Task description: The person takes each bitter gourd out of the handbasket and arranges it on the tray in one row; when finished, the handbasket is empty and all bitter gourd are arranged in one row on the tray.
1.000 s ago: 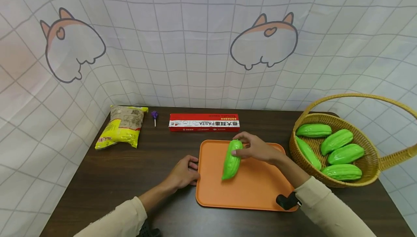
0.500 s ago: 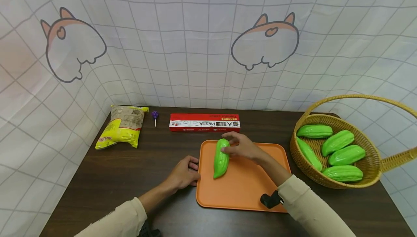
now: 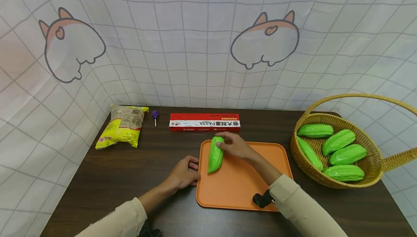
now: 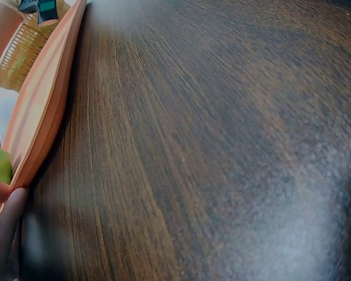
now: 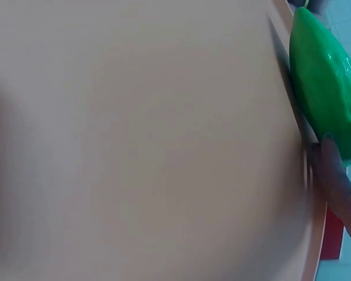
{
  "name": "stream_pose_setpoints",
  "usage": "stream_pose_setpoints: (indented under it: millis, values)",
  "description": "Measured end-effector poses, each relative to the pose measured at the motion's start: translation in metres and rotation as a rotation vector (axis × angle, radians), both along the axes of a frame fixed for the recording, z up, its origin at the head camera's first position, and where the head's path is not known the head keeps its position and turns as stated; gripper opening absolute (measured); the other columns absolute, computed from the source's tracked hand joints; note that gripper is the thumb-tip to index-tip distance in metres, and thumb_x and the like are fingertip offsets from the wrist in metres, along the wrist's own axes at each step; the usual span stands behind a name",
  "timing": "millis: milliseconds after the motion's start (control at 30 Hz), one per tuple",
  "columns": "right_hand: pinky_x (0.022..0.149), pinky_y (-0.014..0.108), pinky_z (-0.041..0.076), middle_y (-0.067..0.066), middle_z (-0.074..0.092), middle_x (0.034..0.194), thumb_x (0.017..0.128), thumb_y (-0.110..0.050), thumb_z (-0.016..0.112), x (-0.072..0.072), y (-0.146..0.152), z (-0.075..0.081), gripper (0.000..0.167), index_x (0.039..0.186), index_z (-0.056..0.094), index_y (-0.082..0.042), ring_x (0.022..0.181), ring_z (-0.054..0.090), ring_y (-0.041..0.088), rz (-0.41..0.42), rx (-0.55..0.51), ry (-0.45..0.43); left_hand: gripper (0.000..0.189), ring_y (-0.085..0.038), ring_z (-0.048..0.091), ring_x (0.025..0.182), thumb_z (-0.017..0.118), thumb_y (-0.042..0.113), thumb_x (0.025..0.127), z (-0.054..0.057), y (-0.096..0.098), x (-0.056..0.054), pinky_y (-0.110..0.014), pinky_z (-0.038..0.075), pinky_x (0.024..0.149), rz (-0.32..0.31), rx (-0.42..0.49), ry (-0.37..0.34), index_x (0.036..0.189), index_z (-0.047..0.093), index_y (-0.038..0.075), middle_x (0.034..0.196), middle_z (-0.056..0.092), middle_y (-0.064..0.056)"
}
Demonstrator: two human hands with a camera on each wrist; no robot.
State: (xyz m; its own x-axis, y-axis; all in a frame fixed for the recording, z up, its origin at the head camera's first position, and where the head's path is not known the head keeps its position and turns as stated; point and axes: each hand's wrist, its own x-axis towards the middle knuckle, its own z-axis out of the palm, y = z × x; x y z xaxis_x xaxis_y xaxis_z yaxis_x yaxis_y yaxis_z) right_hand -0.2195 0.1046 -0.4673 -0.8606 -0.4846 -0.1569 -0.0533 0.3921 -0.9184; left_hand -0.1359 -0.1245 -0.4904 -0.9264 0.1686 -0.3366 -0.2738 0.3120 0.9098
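My right hand [image 3: 234, 145] grips a shiny green bitter melon [image 3: 215, 158] near its far end, thumb on its near side. The melon lies lengthwise just inside the left rim of the orange tray [image 3: 238, 186]; in the right wrist view the melon [image 5: 324, 76] shows close over the tray floor by the rim. At the tray's left edge, my left hand [image 3: 181, 173] holds the rim, and in the left wrist view its thumb and a finger [image 4: 11, 213] meet there. Several more bitter melons [image 3: 338, 142] lie in the wicker basket [image 3: 374, 168] at the right.
Behind the tray lies a red pasta box [image 3: 204, 122]. A purple lollipop [image 3: 155, 115] and a yellow food bag [image 3: 122, 126] are at the back left of the dark wooden table [image 3: 156, 164]. The basket's tall handle [image 3: 361, 95] arches above it.
My right hand has carried the bitter melon leftward across the tray to beside its left rim. The left hand has stayed at the tray's edge.
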Motion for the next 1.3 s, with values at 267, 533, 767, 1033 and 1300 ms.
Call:
stream_pose_setpoints:
  millis: [267,533,767,1033,1300]
  values:
    - [0.078,0.033,0.057,0.02,0.062,0.132,0.102,-0.022,0.056,0.004,-0.018,-0.002,0.048,0.148,0.049,-0.009,0.101,0.066,0.025,-0.07,0.081,0.039,0.056,-0.018,0.065,0.082,0.07,-0.005,0.073,-0.002,0.0,-0.001,-0.036,0.063,0.059,0.002,0.001,-0.001,0.126,0.054,-0.004,0.107,0.056,-0.016]
    - [0.079,0.037,0.061,0.02,0.061,0.124,0.093,-0.023,0.07,0.005,-0.021,-0.003,0.056,0.144,0.05,-0.008,0.09,0.068,0.021,-0.123,0.058,-0.012,0.056,-0.019,0.064,0.08,0.07,-0.004,0.073,-0.002,0.0,-0.001,-0.036,0.063,0.06,-0.012,-0.004,0.005,0.126,0.053,-0.004,0.107,0.056,-0.017]
    - [0.076,0.032,0.058,0.016,0.066,0.116,0.091,-0.024,0.073,0.004,-0.023,-0.007,0.047,0.133,0.058,-0.009,0.089,0.066,0.02,-0.171,0.044,-0.004,0.055,-0.019,0.065,0.082,0.07,-0.004,0.074,-0.002,0.0,-0.001,-0.036,0.063,0.06,-0.011,-0.005,0.001,0.126,0.053,-0.004,0.107,0.056,-0.017]
    - [0.081,0.031,0.054,0.013,0.067,0.114,0.092,-0.024,0.071,0.006,-0.025,-0.008,0.045,0.134,0.059,-0.01,0.096,0.064,0.022,-0.174,0.07,0.002,0.056,-0.02,0.068,0.085,0.07,-0.005,0.074,-0.003,-0.001,-0.001,-0.036,0.063,0.06,-0.01,0.005,0.002,0.127,0.052,-0.005,0.108,0.056,-0.018]
    - [0.078,0.03,0.055,0.014,0.067,0.112,0.093,-0.023,0.07,0.005,-0.025,-0.007,0.047,0.136,0.058,-0.009,0.091,0.066,0.02,-0.157,0.047,-0.017,0.055,-0.019,0.067,0.084,0.07,-0.004,0.074,-0.003,0.0,-0.001,-0.036,0.063,0.061,-0.01,-0.003,-0.002,0.126,0.052,-0.004,0.108,0.056,-0.017]
